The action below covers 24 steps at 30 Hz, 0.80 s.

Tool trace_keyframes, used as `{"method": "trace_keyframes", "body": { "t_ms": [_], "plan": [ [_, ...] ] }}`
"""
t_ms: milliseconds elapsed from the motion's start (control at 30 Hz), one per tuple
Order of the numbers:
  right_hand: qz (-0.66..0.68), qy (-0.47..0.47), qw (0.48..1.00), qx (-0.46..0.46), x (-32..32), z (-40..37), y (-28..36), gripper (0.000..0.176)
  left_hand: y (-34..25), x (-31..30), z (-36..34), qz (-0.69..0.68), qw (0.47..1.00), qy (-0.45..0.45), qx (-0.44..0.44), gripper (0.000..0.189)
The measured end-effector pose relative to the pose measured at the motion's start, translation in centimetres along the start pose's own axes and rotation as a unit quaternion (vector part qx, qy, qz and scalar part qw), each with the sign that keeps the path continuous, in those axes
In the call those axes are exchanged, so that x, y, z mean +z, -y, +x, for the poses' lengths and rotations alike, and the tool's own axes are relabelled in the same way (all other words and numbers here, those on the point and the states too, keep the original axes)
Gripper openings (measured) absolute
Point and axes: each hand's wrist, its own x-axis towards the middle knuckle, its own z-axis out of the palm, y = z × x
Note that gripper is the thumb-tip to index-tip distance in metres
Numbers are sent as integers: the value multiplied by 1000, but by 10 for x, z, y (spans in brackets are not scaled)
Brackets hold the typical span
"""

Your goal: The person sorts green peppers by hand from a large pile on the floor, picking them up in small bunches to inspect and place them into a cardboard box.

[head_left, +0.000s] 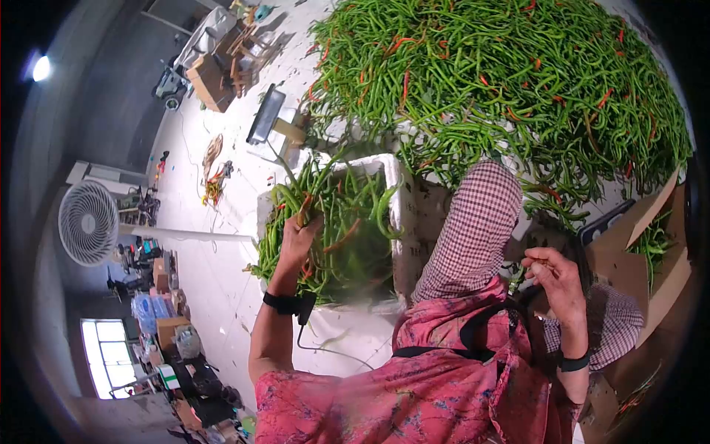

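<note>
My left hand point(299, 238) is closed around some green chili peppers point(305, 209) over the left part of a white foam box point(400, 222). Long green chilies fill the box, with a few reddish ones among them; part of its contents is blurred. On the other side of my knee, my right hand point(556, 285) is raised with thumb and fingers pinched together. What it pinches, if anything, is too small to make out. It is nearest to my checked trouser leg point(473, 229).
A large heap of green chilies point(503, 81) with scattered red ones covers the floor ahead. An open cardboard box point(665, 274) stands at right. A scale point(268, 115) is behind the foam box. A white fan point(89, 222) stands at left, with clutter along the wall.
</note>
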Motion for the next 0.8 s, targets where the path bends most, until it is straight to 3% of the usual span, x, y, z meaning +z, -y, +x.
{"method": "trace_keyframes", "body": {
  "t_ms": [100, 167, 200, 233, 300, 367, 400, 500, 567, 633, 733, 800],
  "plan": [
    [50, 2, 999, 5, 22, 9, 16, 25, -58, 0, -23, -1, 998, -23, 57, 24],
    [123, 34, 991, 27, 46, 20, 31, 23, -91, 4, -33, -111, 992, 47, 49, 30],
    [141, 76, 987, 20, 62, 26, 41, 25, -102, 6, -37, -178, 980, 83, -8, 34],
    [158, 117, 980, 14, 78, 32, 51, 28, -119, 7, -42, -182, 980, 84, -7, 34],
    [142, 175, 971, -85, 117, 52, 60, 40, -154, 12, -49, -213, 956, 194, -53, 36],
    [270, 262, 927, -3, 151, 77, 60, 49, -170, 16, -55, -261, 934, 239, -40, 39],
    [268, 261, 927, 0, 170, 85, 57, 49, -180, 17, -58, -235, 932, 272, -43, 41],
    [246, 284, 925, -62, 214, 105, 42, 47, -164, 25, -56, -224, 919, 323, -46, 47],
    [372, 244, 891, 92, 229, 110, 29, 42, -151, 26, -57, -271, 913, 302, -48, 53],
    [332, 260, 902, 91, 234, 111, 28, 40, -139, 26, -57, -294, 902, 304, -86, 54],
    [404, 266, 868, 113, 246, 112, 15, 39, -113, 35, -48, -189, 918, 348, -25, 60],
    [433, 303, 844, 93, 249, 115, 7, 39, -104, 39, -50, -194, 928, 318, -10, 54]
  ]
}}
